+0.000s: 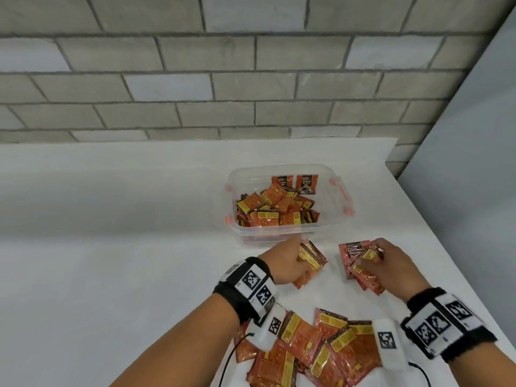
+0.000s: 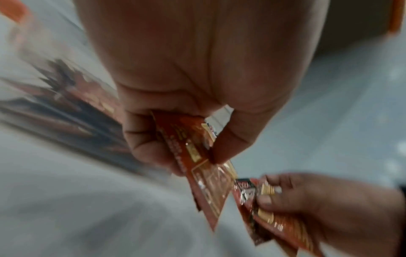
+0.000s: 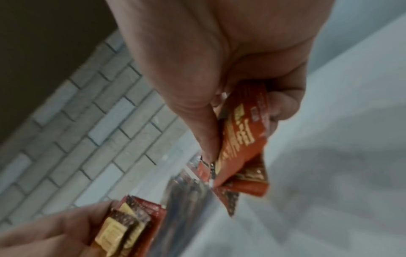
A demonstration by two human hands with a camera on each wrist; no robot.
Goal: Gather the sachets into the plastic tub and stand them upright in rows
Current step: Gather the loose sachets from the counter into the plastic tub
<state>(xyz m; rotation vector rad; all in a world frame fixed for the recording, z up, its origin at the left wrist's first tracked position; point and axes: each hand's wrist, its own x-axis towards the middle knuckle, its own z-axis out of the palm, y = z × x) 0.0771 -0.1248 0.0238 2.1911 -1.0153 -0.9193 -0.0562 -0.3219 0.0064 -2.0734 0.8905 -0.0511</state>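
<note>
- Pinching a fanned bundle of sachets (image 1: 310,261), the left hand (image 1: 282,263) has thumb and fingers curled tight round it
- Right hand (image 1: 391,263) clamps a second bundle (image 1: 356,261) the same way
- Risk: slick foil packs could slide from either fan, since each pinch catches only one edge
- Plastic tub (image 1: 329,227) sits at 12 o'clock, its sachets mostly jumbled
- Loose pile (image 1: 312,347) lies at 6 o'clock on the white table (image 1: 111,247)

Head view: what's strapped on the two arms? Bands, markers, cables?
Both forearms are bare, no sleeves. Each wrist carries a black fuzzy band with white blocks printed with black square fiducial markers: left wrist rig, right wrist rig. A white marker-bearing unit hangs under each wrist, and a thin black cable trails from each.
</note>
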